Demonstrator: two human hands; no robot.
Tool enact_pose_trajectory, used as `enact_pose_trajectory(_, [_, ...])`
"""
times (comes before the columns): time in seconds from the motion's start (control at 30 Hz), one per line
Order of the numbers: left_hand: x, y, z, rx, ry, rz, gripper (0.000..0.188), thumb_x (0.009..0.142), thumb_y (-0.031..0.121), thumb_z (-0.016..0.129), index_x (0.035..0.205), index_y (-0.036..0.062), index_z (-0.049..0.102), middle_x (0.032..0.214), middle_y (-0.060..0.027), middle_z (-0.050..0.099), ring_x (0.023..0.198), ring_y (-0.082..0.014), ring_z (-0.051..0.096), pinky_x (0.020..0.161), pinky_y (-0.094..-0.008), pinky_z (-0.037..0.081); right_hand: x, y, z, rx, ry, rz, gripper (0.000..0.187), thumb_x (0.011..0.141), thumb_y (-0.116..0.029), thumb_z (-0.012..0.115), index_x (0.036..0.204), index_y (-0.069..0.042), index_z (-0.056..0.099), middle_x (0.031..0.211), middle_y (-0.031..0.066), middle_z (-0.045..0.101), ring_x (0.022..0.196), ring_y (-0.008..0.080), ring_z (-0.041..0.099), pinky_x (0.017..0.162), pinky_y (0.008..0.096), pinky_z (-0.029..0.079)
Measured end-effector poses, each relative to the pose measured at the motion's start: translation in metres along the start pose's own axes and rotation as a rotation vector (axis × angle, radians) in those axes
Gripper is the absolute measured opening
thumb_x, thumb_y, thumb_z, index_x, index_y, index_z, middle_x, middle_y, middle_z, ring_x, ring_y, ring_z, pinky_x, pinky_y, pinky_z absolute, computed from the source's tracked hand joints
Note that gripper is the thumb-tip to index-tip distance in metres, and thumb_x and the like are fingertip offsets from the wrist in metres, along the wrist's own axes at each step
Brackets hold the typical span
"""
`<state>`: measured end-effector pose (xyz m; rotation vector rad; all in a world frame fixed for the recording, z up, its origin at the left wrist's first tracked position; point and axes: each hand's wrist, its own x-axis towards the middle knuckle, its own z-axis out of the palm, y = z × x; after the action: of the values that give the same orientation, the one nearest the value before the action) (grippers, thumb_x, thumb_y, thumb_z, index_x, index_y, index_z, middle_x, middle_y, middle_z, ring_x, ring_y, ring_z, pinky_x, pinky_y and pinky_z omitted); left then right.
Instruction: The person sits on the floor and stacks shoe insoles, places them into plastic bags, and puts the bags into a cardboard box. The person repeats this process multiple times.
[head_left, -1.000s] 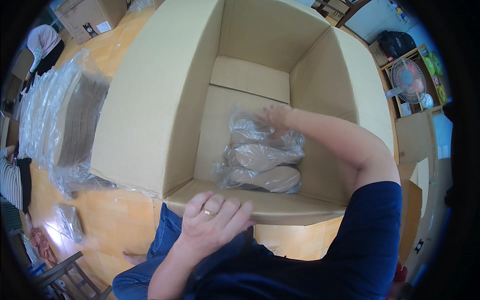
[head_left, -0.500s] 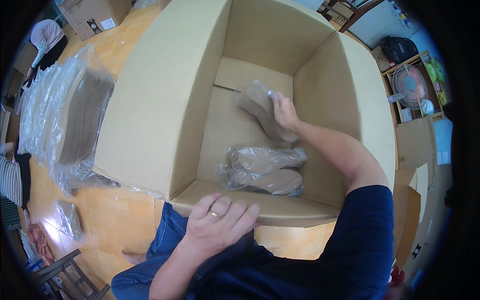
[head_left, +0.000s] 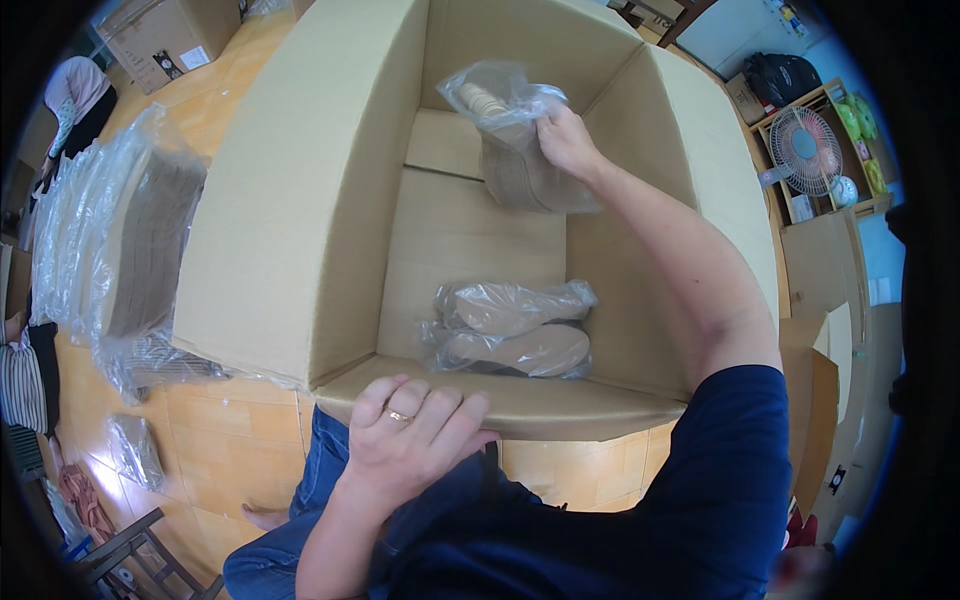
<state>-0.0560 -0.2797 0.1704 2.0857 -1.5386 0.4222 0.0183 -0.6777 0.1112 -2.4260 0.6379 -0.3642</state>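
Note:
A large open cardboard box [head_left: 270,200] stands before me. My left hand [head_left: 405,435], a ring on one finger, curls over its near edge and grips it. Inside, toward the far end, my right hand [head_left: 567,140] is closed on the upper right of a clear plastic bag [head_left: 520,165] and holds it raised. In that bag is a stack of tan, insole-shaped pieces. Two similar bags of insole-shaped pieces [head_left: 515,308] lie side by side on the box floor near the front wall.
At left, a long row of bagged tan pieces [head_left: 140,240] stands on the tiled floor, with a single bag [head_left: 133,452] nearer. A dark stool [head_left: 145,560] is at lower left, a fan [head_left: 805,150] at far right. Another person [head_left: 80,105] is at upper left.
My right hand has lifted the bag of insoles up and toward the box's far end. The left hand keeps its hold on the near edge. The view has shifted slightly.

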Motion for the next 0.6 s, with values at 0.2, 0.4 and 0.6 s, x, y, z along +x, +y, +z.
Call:
enact_pose_trajectory(0.2, [0.000,0.000,0.000,0.000,-0.004,-0.010,0.032,0.071,0.042,0.071,0.095,0.0210,0.064,0.081,0.0058,0.055,0.075,-0.0118,0.052,0.087,-0.0316,0.041,-0.004,0.000,0.019,-0.408,-0.791,-0.163,0.036,0.100,-0.025,0.037,0.115,-0.001,0.059,0.108,0.0248,0.064,0.101,0.0369,0.061,0.092,0.0438,0.046])
enact_pose_trajectory(0.4, [-0.003,-0.001,0.001,0.007,-0.011,-0.001,0.025,0.078,0.038,0.067,0.095,0.0209,0.064,0.082,0.0061,0.056,0.076,-0.0109,0.053,0.086,-0.0311,0.041,-0.059,0.021,0.114,-0.434,-1.025,-0.103,0.041,0.098,-0.034,0.038,0.122,-0.008,0.058,0.121,0.0203,0.061,0.117,0.0378,0.054,0.100,0.0449,0.042])
enact_pose_trajectory(0.6, [-0.004,-0.003,0.003,0.034,-0.014,0.017,0.016,0.084,0.033,0.062,0.095,0.0221,0.063,0.083,0.0063,0.055,0.078,-0.0103,0.052,0.085,-0.0299,0.041,-0.031,0.046,0.125,-0.233,-1.246,0.231,0.058,0.097,-0.050,0.038,0.141,-0.013,0.047,0.147,0.0131,0.043,0.133,0.0306,0.042,0.109,0.0422,0.034])
